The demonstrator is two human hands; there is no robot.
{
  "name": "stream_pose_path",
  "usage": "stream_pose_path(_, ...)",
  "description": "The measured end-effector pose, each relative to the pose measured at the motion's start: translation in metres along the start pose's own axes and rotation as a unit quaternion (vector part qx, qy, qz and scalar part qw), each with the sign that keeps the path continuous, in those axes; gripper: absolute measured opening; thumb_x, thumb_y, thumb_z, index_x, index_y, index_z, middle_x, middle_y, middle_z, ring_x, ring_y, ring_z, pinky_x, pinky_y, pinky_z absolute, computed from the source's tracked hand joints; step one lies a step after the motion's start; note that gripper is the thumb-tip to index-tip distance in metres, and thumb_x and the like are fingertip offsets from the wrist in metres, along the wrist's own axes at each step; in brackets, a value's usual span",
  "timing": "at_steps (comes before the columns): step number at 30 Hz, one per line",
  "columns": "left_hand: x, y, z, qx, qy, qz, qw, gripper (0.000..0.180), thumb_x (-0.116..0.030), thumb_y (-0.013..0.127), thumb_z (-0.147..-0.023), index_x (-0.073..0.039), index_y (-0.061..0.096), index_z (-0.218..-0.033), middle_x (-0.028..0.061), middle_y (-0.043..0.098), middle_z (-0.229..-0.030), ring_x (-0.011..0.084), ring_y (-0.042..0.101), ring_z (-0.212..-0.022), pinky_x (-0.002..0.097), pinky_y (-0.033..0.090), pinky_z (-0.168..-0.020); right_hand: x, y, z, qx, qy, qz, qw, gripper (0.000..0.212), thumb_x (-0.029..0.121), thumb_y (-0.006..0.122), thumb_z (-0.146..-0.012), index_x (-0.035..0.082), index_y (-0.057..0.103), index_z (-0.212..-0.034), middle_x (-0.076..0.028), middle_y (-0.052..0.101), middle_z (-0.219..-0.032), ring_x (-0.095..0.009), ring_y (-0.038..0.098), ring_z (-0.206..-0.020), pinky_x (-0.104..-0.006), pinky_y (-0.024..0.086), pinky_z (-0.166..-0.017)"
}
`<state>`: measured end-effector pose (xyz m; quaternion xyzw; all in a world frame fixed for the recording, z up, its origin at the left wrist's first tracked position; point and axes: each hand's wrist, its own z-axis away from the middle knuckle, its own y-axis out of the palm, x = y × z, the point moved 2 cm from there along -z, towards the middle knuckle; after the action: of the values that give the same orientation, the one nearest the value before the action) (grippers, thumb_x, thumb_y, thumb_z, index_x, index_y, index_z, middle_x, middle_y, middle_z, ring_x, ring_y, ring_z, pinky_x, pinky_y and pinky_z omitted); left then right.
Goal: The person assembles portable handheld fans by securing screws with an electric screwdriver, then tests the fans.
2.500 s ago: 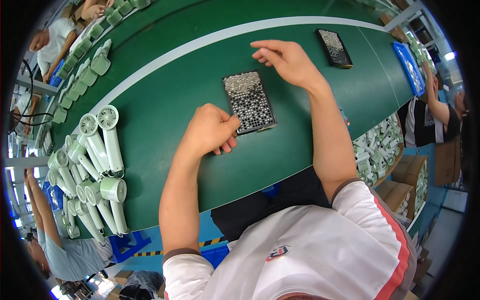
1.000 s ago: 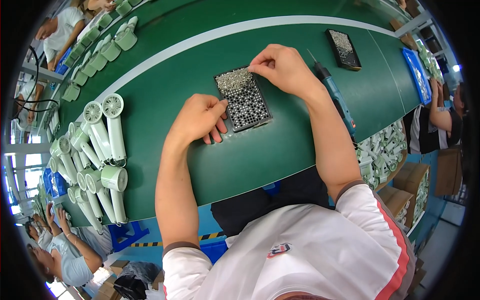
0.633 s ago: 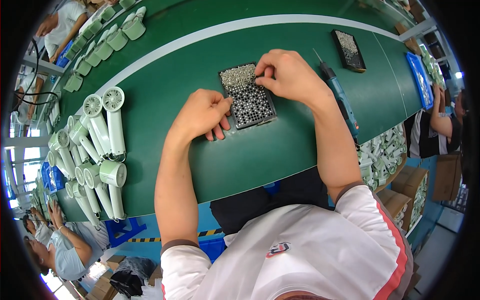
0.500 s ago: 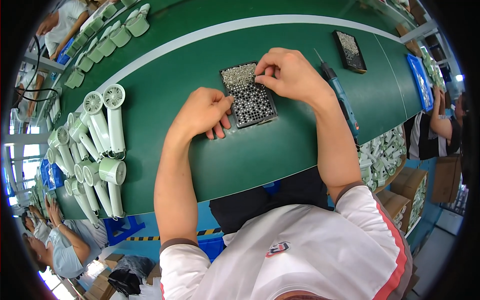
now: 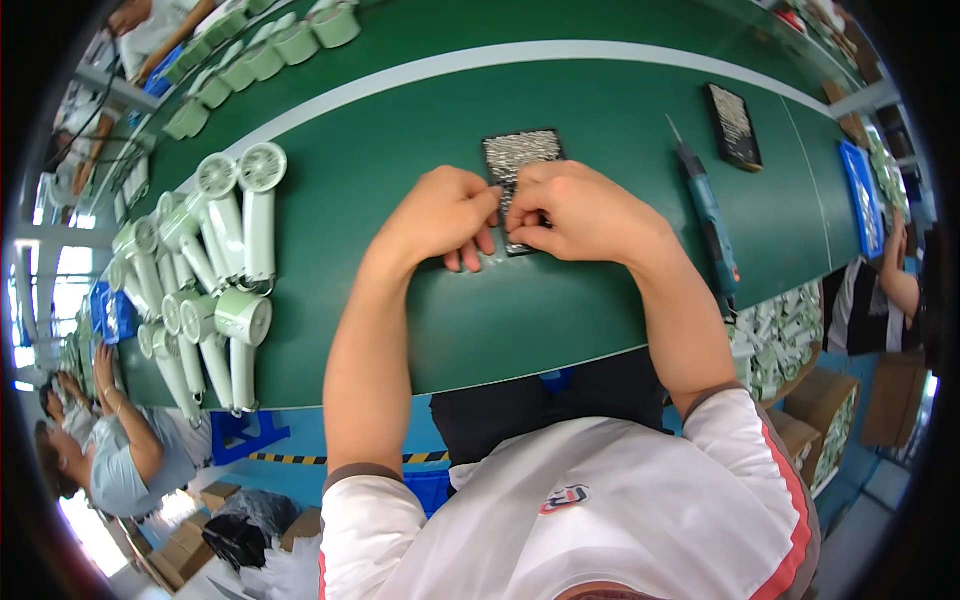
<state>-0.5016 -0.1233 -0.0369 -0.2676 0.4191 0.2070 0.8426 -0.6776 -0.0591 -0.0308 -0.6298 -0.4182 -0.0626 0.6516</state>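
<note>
Both hands meet over the near end of a dark tray of small metal parts [image 5: 520,155] lying on the green table [image 5: 400,130], just far of the centre. My left hand [image 5: 440,215] is curled narrow, fingers bent down onto the table at the tray's near left corner, thumb and forefinger pinched toward the other hand. My right hand [image 5: 585,212] is also closed tight, fingertips pressed to the tray's near edge; I cannot tell whether either pinch actually holds a part. To the right lies a blue-green electric screwdriver [image 5: 708,215], tip pointing far, and beyond it a second dark tray [image 5: 733,125]. On the left sits a cluster of pale green handheld fans [image 5: 215,270], with more along the far left edge.
</note>
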Motion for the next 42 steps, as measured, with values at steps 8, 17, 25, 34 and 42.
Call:
stream_pose_path(8, 0.0, 0.001, -0.001, 0.007, 0.012, 0.009, 1.0, 0.033, -0.019, 0.051, -0.099, 0.008, 0.065, -0.086, 0.0169, 0.071, -0.071, 0.0209, 0.067, -0.048, 0.0326, 0.052, -0.038, 0.012, -0.006, 0.003, 0.006, 0.021, 0.012, 1.0, 0.007, 0.005, 0.075, -0.078, 0.002, 0.073, -0.084, -0.01, 0.063, -0.081, -0.027, 0.065, -0.072, -0.0373, 0.053, -0.064)
stream_pose_path(17, 0.002, 0.0, -0.003, 0.006, 0.012, 0.005, 1.0, 0.036, -0.023, 0.054, -0.103, 0.005, 0.064, -0.083, 0.0153, 0.071, -0.07, 0.02, 0.067, -0.048, 0.0314, 0.05, -0.037, 0.022, -0.003, 0.002, -0.037, -0.024, 0.102, 0.994, 0.009, 0.009, 0.075, -0.076, 0.002, 0.072, -0.079, -0.009, 0.062, -0.078, -0.027, 0.066, -0.071, -0.0391, 0.054, -0.064)
stream_pose_path(25, 0.002, 0.003, -0.001, 0.009, 0.011, 0.004, 1.0, 0.033, -0.02, 0.052, -0.1, 0.006, 0.064, -0.084, 0.0161, 0.071, -0.07, 0.021, 0.067, -0.047, 0.0326, 0.051, -0.037, 0.017, -0.001, 0.005, -0.039, -0.016, 0.077, 0.996, 0.008, 0.009, 0.074, -0.076, 0.002, 0.072, -0.078, -0.009, 0.062, -0.075, -0.027, 0.066, -0.067, -0.0389, 0.053, -0.062)
stream_pose_path(34, -0.001, -0.004, 0.001, 0.001, -0.005, -0.003, 1.0, 0.035, -0.021, 0.051, -0.101, 0.007, 0.065, -0.086, 0.0159, 0.071, -0.071, 0.0208, 0.068, -0.049, 0.0316, 0.051, -0.038, 0.002, -0.006, -0.002, -0.07, -0.021, 0.033, 0.997, 0.007, 0.009, 0.073, -0.078, 0.001, 0.072, -0.079, -0.008, 0.062, -0.072, -0.026, 0.064, -0.064, -0.0375, 0.051, -0.06)
stream_pose_path(42, -0.004, 0.001, -0.002, 0.005, -0.003, -0.017, 1.0, 0.036, -0.021, 0.05, -0.102, 0.007, 0.066, -0.085, 0.0153, 0.071, -0.071, 0.0202, 0.067, -0.049, 0.0311, 0.051, -0.039, 0.0, -0.005, 0.004, -0.017, 0.012, 0.0, 1.0, 0.005, 0.007, 0.074, -0.077, 0.003, 0.073, -0.081, -0.008, 0.063, -0.076, -0.024, 0.064, -0.066, -0.0367, 0.052, -0.061)
